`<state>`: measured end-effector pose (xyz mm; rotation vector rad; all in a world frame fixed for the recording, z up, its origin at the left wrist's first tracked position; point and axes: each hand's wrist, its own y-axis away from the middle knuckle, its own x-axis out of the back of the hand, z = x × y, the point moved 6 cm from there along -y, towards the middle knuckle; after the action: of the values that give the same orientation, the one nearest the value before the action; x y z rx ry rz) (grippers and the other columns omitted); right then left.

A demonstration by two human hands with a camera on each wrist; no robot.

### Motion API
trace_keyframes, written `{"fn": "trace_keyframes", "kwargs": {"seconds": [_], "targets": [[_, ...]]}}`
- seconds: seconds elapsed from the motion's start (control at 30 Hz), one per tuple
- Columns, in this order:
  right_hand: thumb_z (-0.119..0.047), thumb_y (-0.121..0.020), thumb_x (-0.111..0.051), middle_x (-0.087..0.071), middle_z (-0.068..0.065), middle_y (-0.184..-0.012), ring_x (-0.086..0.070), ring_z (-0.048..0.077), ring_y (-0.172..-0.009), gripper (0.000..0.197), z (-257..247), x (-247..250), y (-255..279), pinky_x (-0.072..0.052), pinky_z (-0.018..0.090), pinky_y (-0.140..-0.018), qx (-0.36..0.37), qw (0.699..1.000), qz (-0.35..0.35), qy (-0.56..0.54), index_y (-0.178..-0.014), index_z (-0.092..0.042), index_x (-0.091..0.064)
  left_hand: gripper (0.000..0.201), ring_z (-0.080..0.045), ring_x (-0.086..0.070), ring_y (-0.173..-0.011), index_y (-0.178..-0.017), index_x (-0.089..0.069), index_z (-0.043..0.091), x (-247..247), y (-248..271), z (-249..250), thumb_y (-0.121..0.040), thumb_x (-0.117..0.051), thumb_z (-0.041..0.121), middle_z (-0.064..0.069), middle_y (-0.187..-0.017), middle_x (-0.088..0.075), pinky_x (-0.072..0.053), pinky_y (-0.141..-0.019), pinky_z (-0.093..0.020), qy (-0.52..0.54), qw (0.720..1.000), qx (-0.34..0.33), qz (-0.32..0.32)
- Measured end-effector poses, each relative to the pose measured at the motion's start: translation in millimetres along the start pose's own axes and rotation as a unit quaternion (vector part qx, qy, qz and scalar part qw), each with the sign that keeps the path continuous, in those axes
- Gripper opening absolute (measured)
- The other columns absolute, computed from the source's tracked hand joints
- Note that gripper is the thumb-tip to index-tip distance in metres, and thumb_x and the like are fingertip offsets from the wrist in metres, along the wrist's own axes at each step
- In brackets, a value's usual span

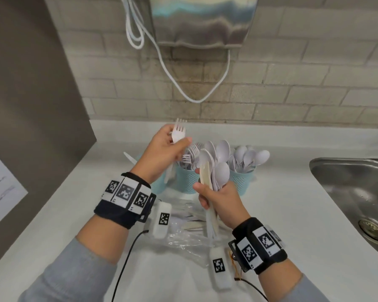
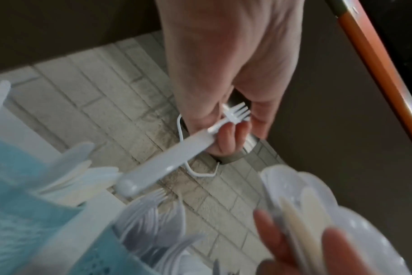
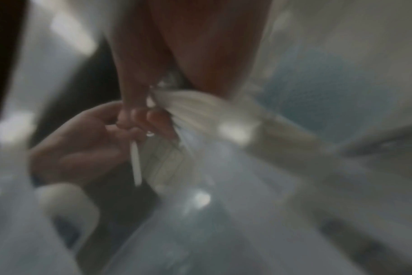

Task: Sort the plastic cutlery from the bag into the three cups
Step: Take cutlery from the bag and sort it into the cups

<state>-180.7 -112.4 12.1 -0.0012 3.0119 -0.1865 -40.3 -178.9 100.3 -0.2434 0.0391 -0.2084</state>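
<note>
My left hand (image 1: 162, 149) holds a white plastic fork (image 1: 178, 132) tines up, above the teal cups; the left wrist view shows the fork (image 2: 176, 152) pinched between thumb and fingers. My right hand (image 1: 216, 199) grips a bunch of cutlery (image 1: 214, 171), several white spoons and a cream knife, upright in front of the cups. Three teal cups stand in a row: the left cup (image 1: 157, 186) mostly hidden by my left wrist, the middle cup (image 1: 187, 179) with forks, the right cup (image 1: 242, 177) with spoons. The clear bag (image 1: 188, 234) lies on the counter beneath my hands with cutlery inside.
A steel sink (image 1: 354, 192) is set into the white counter (image 1: 282, 214) at right. A brick wall (image 1: 271, 83) runs behind, with a metal dispenser (image 1: 201, 20) and a hanging white cable (image 1: 196, 99). A dark panel (image 1: 31, 105) stands at left. The right wrist view is blurred.
</note>
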Motion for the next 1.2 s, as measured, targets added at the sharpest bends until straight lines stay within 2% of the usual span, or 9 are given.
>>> {"fn": "trace_keyframes", "kwargs": {"seconds": [0.1,0.2,0.4,0.5,0.6,0.77,0.93,1.03,1.2], "targets": [[-0.012,-0.082,-0.072,-0.05,0.001,-0.048,-0.044,0.013,-0.041,0.025,0.8,-4.7,-2.2,-0.04,0.023,-0.045,-0.003,1.0,-0.026,0.013,-0.093,0.007,-0.06,0.007,-0.002,-0.045,-0.047,-0.087,-0.057,0.016,-14.7,10.0,-13.6,-0.088,-0.062,0.012,0.012,-0.062,-0.058,-0.034,-0.048,-0.017,-0.031,0.995,0.038,-0.09],[-0.015,-0.081,-0.074,-0.05,0.003,-0.048,-0.044,0.016,-0.042,0.021,1.8,-5.4,-1.6,-0.04,0.024,-0.046,-0.007,0.999,-0.047,0.017,-0.082,-0.001,-0.058,0.002,-0.006,-0.04,-0.048,-0.09,-0.06,0.013,-16.2,12.9,-17.6,-0.089,-0.06,0.011,0.012,-0.057,-0.056,-0.03,-0.047,-0.019,-0.02,0.991,0.053,-0.118],[-0.023,-0.08,-0.069,-0.048,0.004,-0.058,-0.043,0.017,-0.043,0.048,0.5,-6.7,-1.3,-0.039,0.024,-0.045,-0.012,0.997,-0.069,-0.03,-0.114,0.007,-0.054,0.02,-0.008,-0.038,-0.054,-0.099,-0.063,0.01,-15.5,16.5,-22.4,-0.089,-0.055,0.025,0.0,-0.065,-0.048,-0.033,-0.05,-0.02,-0.023,0.988,0.061,-0.142],[-0.037,-0.078,-0.073,-0.045,0.015,-0.071,-0.044,0.017,-0.044,0.06,-0.2,-7.7,-1.5,-0.039,0.024,-0.045,-0.006,0.995,-0.085,-0.051,-0.117,0.003,-0.053,0.014,-0.01,-0.039,-0.056,-0.098,-0.064,0.015,-14.9,18.7,-24.3,-0.093,-0.051,0.015,-0.006,-0.069,-0.045,-0.034,-0.05,-0.018,0.004,0.988,0.064,-0.141],[-0.05,-0.072,-0.075,-0.044,0.016,-0.078,-0.044,0.017,-0.044,0.063,-1.2,-11.7,0.0,-0.039,0.024,-0.045,-0.005,0.992,-0.108,-0.068,-0.116,-0.006,-0.06,0.011,-0.008,-0.046,-0.058,-0.092,-0.065,0.017,-14.4,18.5,-25.7,-0.089,-0.059,0.008,0.0,-0.068,-0.056,-0.036,-0.051,-0.017,-0.03,0.992,0.048,-0.112],[-0.027,-0.087,-0.062,-0.049,0.008,-0.077,-0.044,0.015,-0.043,0.03,0.2,-8.8,2.3,-0.039,0.022,-0.045,-0.012,0.993,-0.1,-0.067,-0.113,-0.011,-0.062,0.014,0.005,-0.052,-0.049,-0.085,-0.06,0.015,-6.4,14.4,-13.3,-0.09,-0.057,0.003,0.016,-0.056,-0.062,-0.039,-0.048,-0.009,-0.004,1.0,-0.007,-0.001],[-0.021,-0.093,-0.054,-0.052,0.005,-0.074,-0.042,0.015,-0.045,0.022,-0.3,-7.8,6.3,-0.038,0.023,-0.046,-0.012,0.994,-0.094,-0.045,-0.111,-0.01,-0.062,0.013,0.0,-0.05,-0.052,-0.086,-0.056,0.019,3.3,5.3,-6.1,-0.092,-0.055,0.008,0.006,-0.069,-0.059,-0.04,-0.05,-0.014,0.014,0.998,-0.038,0.042],[-0.026,-0.09,-0.053,-0.054,0.003,-0.073,-0.042,0.015,-0.046,0.032,-2.0,-10.2,6.1,-0.038,0.023,-0.047,-0.013,0.994,-0.097,-0.052,-0.116,-0.009,-0.06,0.018,0.002,-0.053,-0.053,-0.087,-0.059,0.02,-2.1,3.5,-9.1,-0.088,-0.059,0.002,0.012,-0.064,-0.061,-0.041,-0.052,-0.012,0.004,0.999,-0.033,0.043],[-0.026,-0.095,-0.054,-0.051,0.002,-0.074,-0.039,0.014,-0.047,0.027,0.8,-7.0,5.7,-0.036,0.024,-0.048,-0.011,0.994,-0.104,-0.027,-0.116,-0.013,-0.062,0.016,0.0,-0.05,-0.053,-0.085,-0.061,0.022,7.9,-2.7,-10.1,-0.089,-0.057,0.007,0.005,-0.069,-0.058,-0.042,-0.054,-0.016,0.032,0.989,-0.034,0.144]]}}
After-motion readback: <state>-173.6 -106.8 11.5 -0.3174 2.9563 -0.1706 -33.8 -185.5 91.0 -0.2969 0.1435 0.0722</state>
